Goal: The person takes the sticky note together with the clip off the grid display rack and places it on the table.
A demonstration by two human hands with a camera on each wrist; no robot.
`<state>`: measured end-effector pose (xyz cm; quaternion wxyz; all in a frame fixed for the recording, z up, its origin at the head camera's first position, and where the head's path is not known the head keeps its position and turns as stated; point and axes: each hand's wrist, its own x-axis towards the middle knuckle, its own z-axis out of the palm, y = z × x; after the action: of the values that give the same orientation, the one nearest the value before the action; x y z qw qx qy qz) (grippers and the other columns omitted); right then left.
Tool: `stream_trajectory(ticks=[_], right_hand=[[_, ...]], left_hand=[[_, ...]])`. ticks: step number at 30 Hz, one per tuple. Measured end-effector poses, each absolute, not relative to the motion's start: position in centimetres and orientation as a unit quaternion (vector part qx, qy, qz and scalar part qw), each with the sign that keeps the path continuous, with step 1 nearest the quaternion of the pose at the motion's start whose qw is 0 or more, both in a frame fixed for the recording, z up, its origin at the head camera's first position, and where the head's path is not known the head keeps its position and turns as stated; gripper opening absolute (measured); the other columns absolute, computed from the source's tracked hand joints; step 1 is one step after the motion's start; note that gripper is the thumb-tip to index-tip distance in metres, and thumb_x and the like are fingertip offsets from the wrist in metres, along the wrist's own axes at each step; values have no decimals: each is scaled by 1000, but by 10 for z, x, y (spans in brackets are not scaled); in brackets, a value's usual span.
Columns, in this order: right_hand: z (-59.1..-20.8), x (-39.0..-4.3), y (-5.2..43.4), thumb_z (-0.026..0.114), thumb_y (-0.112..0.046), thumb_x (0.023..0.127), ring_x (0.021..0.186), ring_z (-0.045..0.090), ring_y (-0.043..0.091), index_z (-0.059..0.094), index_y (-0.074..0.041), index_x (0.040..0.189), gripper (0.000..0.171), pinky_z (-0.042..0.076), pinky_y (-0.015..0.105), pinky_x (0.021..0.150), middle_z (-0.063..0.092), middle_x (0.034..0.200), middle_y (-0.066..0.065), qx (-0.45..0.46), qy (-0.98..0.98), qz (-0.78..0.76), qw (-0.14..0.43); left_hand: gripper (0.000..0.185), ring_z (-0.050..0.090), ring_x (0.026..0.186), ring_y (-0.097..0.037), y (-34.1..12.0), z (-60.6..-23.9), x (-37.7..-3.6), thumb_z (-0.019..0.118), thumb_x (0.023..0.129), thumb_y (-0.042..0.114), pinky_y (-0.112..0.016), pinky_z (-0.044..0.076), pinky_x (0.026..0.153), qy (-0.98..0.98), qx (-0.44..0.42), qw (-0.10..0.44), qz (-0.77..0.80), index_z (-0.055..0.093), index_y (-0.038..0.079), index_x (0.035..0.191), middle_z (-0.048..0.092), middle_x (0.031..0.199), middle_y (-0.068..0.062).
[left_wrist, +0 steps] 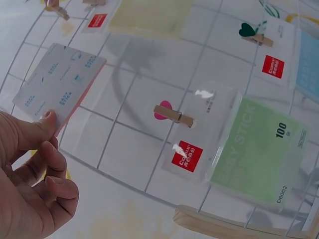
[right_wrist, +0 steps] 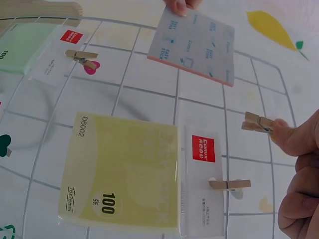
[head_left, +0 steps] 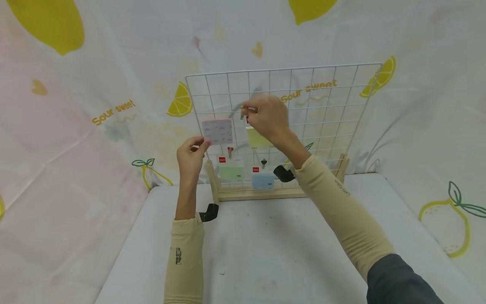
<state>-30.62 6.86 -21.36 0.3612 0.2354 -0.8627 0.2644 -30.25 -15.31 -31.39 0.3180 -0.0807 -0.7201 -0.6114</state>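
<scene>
My left hand (head_left: 190, 157) pinches a corner of a sticky note pad (left_wrist: 65, 79) between thumb and fingers, against the left side of the wire grid. The pad's pale face bears blue "Easy Stick" print, and its edge is pink. Up and to the right, my right hand (head_left: 267, 116) pinches a small wooden clothespin (right_wrist: 257, 122), apart from the pad. Below that hand hangs a yellow sticky note pack (right_wrist: 119, 174), held to the grid by another clothespin (right_wrist: 230, 184). In the head view my right hand and forearm cover part of the yellow pack.
The white wire grid (head_left: 322, 67) stands in a wooden base (head_left: 262, 194) on a white table (head_left: 273, 249). Lower on it hang a green pack (head_left: 231, 173) and a blue pack (head_left: 263, 181), with heart-topped clothespins. A lemon-printed cloth (head_left: 114, 67) is behind.
</scene>
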Motion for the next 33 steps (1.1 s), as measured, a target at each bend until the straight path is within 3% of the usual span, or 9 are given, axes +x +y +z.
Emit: stream_trajectory(ticks=[3, 9, 14, 21, 27, 33], right_hand=[[-216, -304, 74, 69, -11, 89, 55, 39, 16, 81, -13, 91, 12, 20, 29, 50, 72, 80, 2, 241, -860, 263, 365], [-222, -298, 86, 69, -11, 88, 58, 46, 17, 80, -14, 88, 11, 25, 30, 49, 71, 79, 1, 237, -862, 262, 363], [-232, -297, 97, 70, -12, 89, 54, 36, 18, 80, -13, 89, 10, 22, 30, 48, 69, 72, 4, 238, -863, 257, 364], [-247, -299, 115, 72, -14, 90, 53, 45, 19, 80, -11, 90, 9, 26, 31, 46, 71, 75, 4, 228, -865, 254, 368], [-254, -297, 124, 71, -10, 88, 51, 35, 18, 79, -11, 85, 8, 20, 32, 46, 68, 68, 4, 233, -864, 255, 367], [-263, -293, 131, 74, -11, 87, 51, 39, 18, 79, -10, 86, 5, 23, 32, 45, 68, 69, 6, 231, -863, 253, 371]], left_hand=[[16, 48, 63, -10, -155, -316, -301, 75, 88, 6, -19, 42, 59, -722, -78, 318, -610, 73, -7, 97, 62, 87, -11], [16, 49, 63, -10, -159, -321, -301, 74, 88, 5, -19, 43, 60, -727, -73, 317, -605, 72, -8, 97, 62, 86, -5], [16, 50, 63, -8, -161, -324, -299, 75, 88, 5, -18, 43, 59, -730, -71, 321, -599, 72, -8, 97, 62, 87, -8], [14, 49, 62, -8, -166, -330, -292, 75, 86, 3, -17, 42, 57, -734, -68, 336, -587, 73, -7, 95, 62, 86, -10], [14, 49, 62, -8, -170, -333, -289, 76, 86, 4, -18, 42, 58, -734, -70, 331, -589, 73, -7, 95, 62, 86, -7], [14, 49, 61, -8, -176, -340, -286, 76, 85, 2, -18, 42, 58, -729, -67, 333, -595, 72, -8, 94, 62, 85, -6]])
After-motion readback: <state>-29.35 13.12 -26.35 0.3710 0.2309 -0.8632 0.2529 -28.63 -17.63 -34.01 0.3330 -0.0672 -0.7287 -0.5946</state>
